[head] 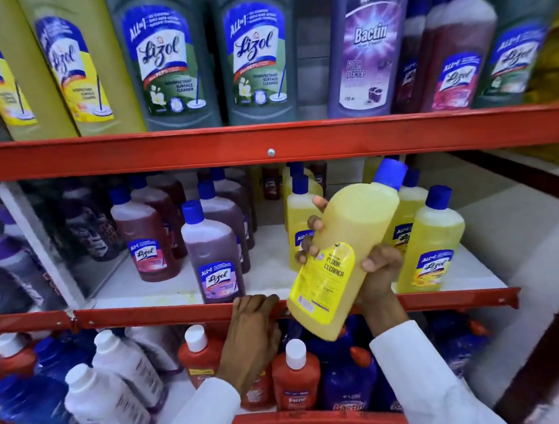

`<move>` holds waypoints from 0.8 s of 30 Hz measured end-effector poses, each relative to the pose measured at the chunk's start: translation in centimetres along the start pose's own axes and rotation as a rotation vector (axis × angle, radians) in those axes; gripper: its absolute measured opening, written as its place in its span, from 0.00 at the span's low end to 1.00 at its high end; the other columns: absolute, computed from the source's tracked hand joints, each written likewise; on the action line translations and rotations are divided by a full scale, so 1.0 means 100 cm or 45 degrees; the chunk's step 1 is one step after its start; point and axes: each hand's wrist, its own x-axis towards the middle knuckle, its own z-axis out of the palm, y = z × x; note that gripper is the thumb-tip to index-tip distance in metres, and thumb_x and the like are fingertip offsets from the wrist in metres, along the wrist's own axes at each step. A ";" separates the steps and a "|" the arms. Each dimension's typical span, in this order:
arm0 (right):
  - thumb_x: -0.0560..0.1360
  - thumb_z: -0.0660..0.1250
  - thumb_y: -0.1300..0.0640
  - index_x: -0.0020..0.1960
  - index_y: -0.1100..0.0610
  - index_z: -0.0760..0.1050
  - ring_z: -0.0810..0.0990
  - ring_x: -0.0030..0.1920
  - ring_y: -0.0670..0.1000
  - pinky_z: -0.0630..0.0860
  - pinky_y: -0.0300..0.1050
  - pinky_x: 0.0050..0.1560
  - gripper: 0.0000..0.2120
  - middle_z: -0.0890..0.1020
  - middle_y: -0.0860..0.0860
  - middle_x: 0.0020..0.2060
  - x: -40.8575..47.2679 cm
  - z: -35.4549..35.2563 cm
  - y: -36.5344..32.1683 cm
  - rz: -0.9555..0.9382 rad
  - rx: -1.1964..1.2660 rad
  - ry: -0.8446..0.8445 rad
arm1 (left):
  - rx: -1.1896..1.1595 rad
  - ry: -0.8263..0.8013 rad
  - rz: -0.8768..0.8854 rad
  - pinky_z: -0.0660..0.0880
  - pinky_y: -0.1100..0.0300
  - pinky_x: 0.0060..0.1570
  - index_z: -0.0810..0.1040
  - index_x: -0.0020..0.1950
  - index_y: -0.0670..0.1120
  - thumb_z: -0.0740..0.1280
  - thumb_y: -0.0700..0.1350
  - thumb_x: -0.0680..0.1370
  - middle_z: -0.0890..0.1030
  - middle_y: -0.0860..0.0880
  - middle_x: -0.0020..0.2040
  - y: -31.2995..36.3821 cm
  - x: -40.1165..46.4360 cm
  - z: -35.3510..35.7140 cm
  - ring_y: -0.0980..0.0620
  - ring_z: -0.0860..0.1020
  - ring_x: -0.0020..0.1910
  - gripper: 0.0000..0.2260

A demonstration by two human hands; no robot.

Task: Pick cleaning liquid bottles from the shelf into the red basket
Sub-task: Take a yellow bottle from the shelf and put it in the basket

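A yellow floor-cleaner bottle [352,234] with a blue cap is tilted in front of the middle shelf, back label toward me. My right hand [382,278] grips it low down, thumb on the right side and fingers wrapped around the left. My left hand [250,333] rests on the red rail [148,314] of the middle shelf, fingers curled over its edge. More yellow bottles [431,241] stand on the shelf behind the held one. A red strip [311,421] shows at the bottom edge; I cannot tell whether it is the basket.
Purple and red Lizol bottles [216,252] stand on the left of the middle shelf. Large green, yellow and purple bottles [257,60] fill the top shelf. Orange, white and blue bottles [293,376] crowd the lower shelf under my hands.
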 end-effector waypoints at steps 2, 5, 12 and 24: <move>0.55 0.45 0.62 0.66 0.73 0.68 0.79 0.60 0.65 0.73 0.55 0.63 0.41 0.79 0.66 0.60 0.006 0.019 -0.004 -0.071 0.195 -0.281 | -0.026 0.008 0.015 0.68 0.49 0.64 0.74 0.64 0.52 0.68 0.44 0.70 0.80 0.50 0.54 0.000 0.000 -0.001 0.47 0.73 0.57 0.22; 0.55 0.45 0.65 0.69 0.75 0.64 0.77 0.63 0.66 0.73 0.56 0.65 0.42 0.76 0.68 0.64 0.006 0.037 -0.009 -0.158 0.155 -0.367 | -0.058 0.026 0.028 0.70 0.49 0.61 0.76 0.59 0.52 0.69 0.44 0.71 0.80 0.49 0.52 0.001 0.000 -0.002 0.46 0.74 0.55 0.17; 0.53 0.79 0.52 0.61 0.46 0.70 0.84 0.46 0.57 0.83 0.56 0.41 0.38 0.83 0.53 0.49 -0.012 0.032 0.017 -0.337 -1.247 1.097 | -0.075 0.080 0.040 0.70 0.49 0.66 0.74 0.66 0.50 0.67 0.41 0.69 0.79 0.48 0.56 0.001 -0.004 -0.004 0.45 0.73 0.57 0.25; 0.60 0.81 0.39 0.66 0.43 0.62 0.83 0.55 0.44 0.80 0.35 0.46 0.41 0.79 0.47 0.59 -0.104 0.015 0.028 0.051 -1.400 0.986 | -0.753 -0.311 0.131 0.66 0.74 0.65 0.70 0.70 0.58 0.81 0.55 0.62 0.76 0.61 0.68 0.035 -0.043 -0.007 0.67 0.71 0.66 0.38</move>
